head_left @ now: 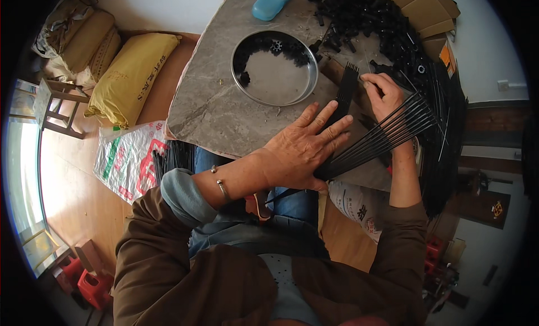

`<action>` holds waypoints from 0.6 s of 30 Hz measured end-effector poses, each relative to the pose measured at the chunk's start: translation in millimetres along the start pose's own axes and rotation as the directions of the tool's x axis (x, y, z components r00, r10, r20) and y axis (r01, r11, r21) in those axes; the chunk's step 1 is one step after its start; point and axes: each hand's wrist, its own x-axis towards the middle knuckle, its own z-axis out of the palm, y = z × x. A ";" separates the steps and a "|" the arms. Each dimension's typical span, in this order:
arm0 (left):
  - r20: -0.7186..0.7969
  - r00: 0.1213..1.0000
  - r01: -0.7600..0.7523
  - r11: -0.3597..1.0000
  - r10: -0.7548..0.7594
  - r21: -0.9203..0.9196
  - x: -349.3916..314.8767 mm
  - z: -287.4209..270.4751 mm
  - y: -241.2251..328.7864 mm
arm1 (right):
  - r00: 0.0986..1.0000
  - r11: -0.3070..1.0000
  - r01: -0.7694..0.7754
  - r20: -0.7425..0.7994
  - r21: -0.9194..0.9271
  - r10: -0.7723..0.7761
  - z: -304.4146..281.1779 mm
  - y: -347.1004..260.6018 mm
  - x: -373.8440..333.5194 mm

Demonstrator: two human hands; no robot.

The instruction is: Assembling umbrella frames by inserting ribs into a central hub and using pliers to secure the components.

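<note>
My left hand [297,149] reaches across with its fingers laid over a bundle of thin black rods [376,138] and its thumb low at the near side. The rods fan out to the right from under that hand, passing over my right wrist. Beyond its fingertips a flat row of black strips [348,81] ends in comb-like tips; how it joins the rods is hidden. Close to those tips, my right hand [384,96] has thumb and forefinger pinched together, and whatever they hold is too small to name. A round metal tray [273,103] holding small black toothed parts [286,48] stands left of the strips.
A heap of black tubular parts [365,14] covers the far right of the grey table [208,96], beside long black rods [441,157]. A light blue plastic item [272,3] lies at the far edge. Yellow sack [132,73], wooden stool [62,107] and white bag [126,157] are at left.
</note>
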 end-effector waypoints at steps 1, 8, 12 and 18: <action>-0.001 1.000 0.002 1.000 -0.002 -0.006 0.1 0.5 -0.7 | 1.000 1.000 0.009 -0.010 0.006 -0.009 0.4 -1.6 -0.1; -0.031 1.000 -0.003 1.000 0.003 0.001 -1.4 4.4 -1.9 | 0.995 0.992 -0.097 0.045 0.074 0.094 0.8 -6.1 4.2; -0.038 0.999 -0.005 1.000 0.005 0.000 -1.1 4.3 -1.7 | 0.998 0.997 -0.062 0.024 0.043 0.061 0.2 -2.3 -0.1; -0.041 0.999 -0.001 1.000 0.002 0.003 -0.9 5.7 -2.1 | 0.998 0.997 -0.051 0.030 0.062 0.050 1.4 -1.6 4.2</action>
